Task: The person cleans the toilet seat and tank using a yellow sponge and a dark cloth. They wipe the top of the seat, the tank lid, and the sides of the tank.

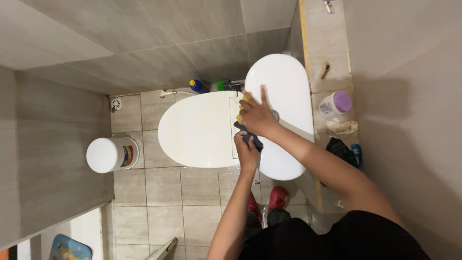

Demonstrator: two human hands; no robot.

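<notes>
The tiled floor (159, 192) is carrying a toilet (199, 130) and a white bucket (111, 154). Two bottles (196, 85) are standing behind the toilet.

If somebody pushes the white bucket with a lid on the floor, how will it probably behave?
The white bucket stands upright on smooth floor tiles, so it would probably slide rather than tip. Its round body could roll if knocked over. Its weight cannot be judged; the lid hides the contents.

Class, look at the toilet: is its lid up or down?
Down. The white toilet lid lies flat over the bowl, its smooth oval top facing the camera; no bowl opening shows.
</notes>
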